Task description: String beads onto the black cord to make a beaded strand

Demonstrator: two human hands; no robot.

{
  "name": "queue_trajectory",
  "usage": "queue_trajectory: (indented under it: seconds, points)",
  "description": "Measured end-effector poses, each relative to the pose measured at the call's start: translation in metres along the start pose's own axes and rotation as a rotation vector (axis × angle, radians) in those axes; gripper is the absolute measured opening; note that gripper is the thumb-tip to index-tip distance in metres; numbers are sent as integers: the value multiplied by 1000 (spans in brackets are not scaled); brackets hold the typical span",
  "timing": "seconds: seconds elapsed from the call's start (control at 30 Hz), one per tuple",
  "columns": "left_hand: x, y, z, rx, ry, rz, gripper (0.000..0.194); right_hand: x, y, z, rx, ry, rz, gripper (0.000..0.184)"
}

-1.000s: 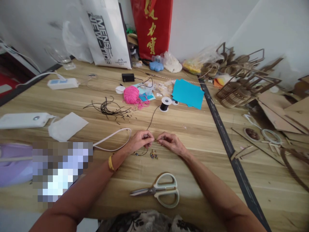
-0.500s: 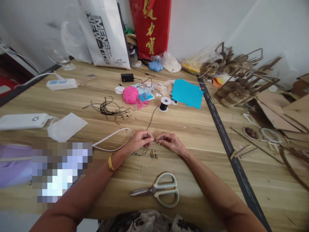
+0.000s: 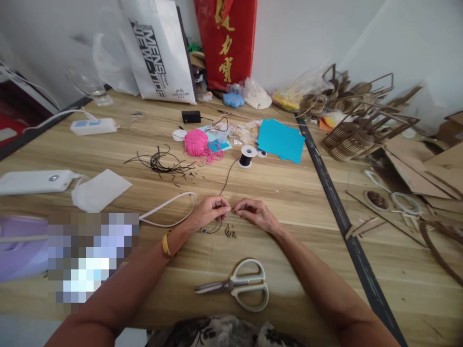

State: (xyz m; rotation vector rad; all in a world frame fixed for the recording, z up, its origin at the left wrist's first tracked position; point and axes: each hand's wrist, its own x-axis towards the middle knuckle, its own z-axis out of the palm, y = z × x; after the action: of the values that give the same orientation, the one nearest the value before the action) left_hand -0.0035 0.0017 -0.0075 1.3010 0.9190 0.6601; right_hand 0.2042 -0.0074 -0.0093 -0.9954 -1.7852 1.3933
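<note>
My left hand (image 3: 213, 211) is closed, its thumb and fingertips pinching a thin black cord (image 3: 227, 177). This cord runs from a white-flanged spool (image 3: 248, 156) to the hand, and below it curves left to a few small beads threaded near its end (image 3: 204, 230). Just across from it, my right hand (image 3: 253, 212) pinches a tiny brownish bead (image 3: 233, 210), mostly covered by the fingers. The two sets of fingertips almost meet. Below them lies a small pile of multicoloured beads (image 3: 230, 231) on the wooden table. Scissors (image 3: 235, 285) with pale handles rest nearer my body.
Black cord pieces (image 3: 161, 161) and a pink yarn ball (image 3: 196, 142) lie beyond my left hand. Blue sheets (image 3: 281, 140) sit farther back. A white cable loop (image 3: 170, 224) is beside my left wrist. Woven baskets (image 3: 350, 137) and cardboard (image 3: 419, 164) stand right.
Both hands stay in nearly the same place, fingertips still together over the beads. Only slight finger movement and a small shift of the camera show.
</note>
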Motion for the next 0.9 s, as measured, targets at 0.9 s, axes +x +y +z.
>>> queue_trajectory:
  seconds: [0.9]
  points:
    - [0,1,2,-4,6,3,28,0,-1,2,35,53,-13,22]
